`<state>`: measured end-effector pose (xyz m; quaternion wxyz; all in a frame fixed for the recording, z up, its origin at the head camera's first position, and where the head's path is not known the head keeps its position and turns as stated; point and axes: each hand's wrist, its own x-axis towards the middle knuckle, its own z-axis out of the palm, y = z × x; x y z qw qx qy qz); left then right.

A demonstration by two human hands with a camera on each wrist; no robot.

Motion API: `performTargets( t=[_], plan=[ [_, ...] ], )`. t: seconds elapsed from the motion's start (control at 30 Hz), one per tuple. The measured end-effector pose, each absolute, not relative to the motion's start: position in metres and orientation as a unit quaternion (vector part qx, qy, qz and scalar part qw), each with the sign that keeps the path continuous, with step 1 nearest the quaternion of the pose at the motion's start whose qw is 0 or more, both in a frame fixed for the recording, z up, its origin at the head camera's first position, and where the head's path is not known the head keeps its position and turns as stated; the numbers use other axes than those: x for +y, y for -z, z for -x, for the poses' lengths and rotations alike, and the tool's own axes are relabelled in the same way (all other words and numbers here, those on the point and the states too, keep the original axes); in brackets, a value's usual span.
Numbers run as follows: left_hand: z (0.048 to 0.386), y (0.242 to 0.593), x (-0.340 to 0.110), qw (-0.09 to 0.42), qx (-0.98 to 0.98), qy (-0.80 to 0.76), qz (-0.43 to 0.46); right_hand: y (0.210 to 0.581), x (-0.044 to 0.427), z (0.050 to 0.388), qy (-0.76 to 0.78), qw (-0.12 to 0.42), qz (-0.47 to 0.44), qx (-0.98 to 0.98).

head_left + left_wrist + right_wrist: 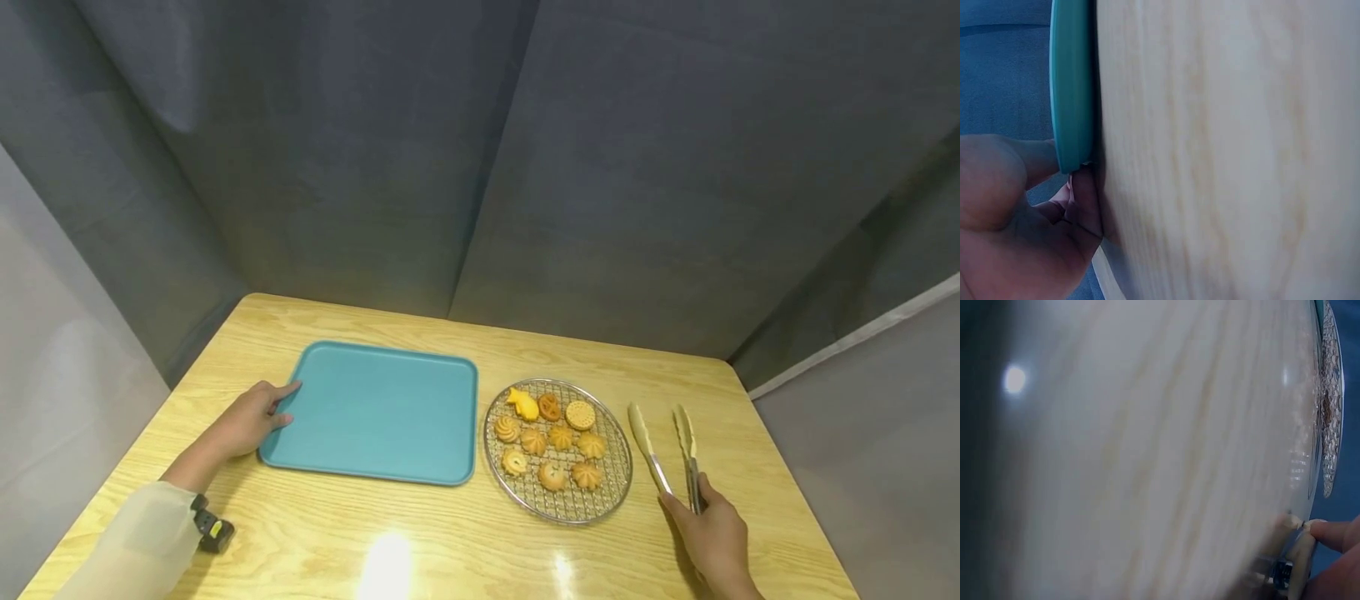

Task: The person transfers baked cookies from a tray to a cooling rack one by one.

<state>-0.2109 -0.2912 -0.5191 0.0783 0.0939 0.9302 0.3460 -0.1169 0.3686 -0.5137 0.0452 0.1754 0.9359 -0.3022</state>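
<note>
A flat teal tray [375, 417] lies on the wooden table. My left hand [247, 417] grips its left edge; the left wrist view shows the tray's rim [1072, 94] between thumb and fingers. To the right, a round wire rack [570, 522] bears several cookies, among them a yellow fish-shaped one [523, 404], a pretzel-shaped one [549, 407] and a round one [580, 415]. My right hand [716, 533] holds metal tongs [641, 433] right of the rack, their pale tips spread apart. Only part of the tongs [1300, 562] shows in the right wrist view.
The wooden table [315, 533] has its far edge against a grey curtain [375, 167]. Light-coloured panels stand at both sides. A dark band with a small device [215, 532] is strapped around the left wrist.
</note>
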Motion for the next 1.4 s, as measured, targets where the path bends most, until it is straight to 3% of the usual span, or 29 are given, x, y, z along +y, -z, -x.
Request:
performTargets(
  t=[1.4],
  plan=[
    [0.2109, 0.5192, -0.2903, 0.080, 0.931, -0.345, -0.094, 0.5147, 0.3692, 0.1175, 0.331, 0.044, -0.168, 0.927]
  ],
)
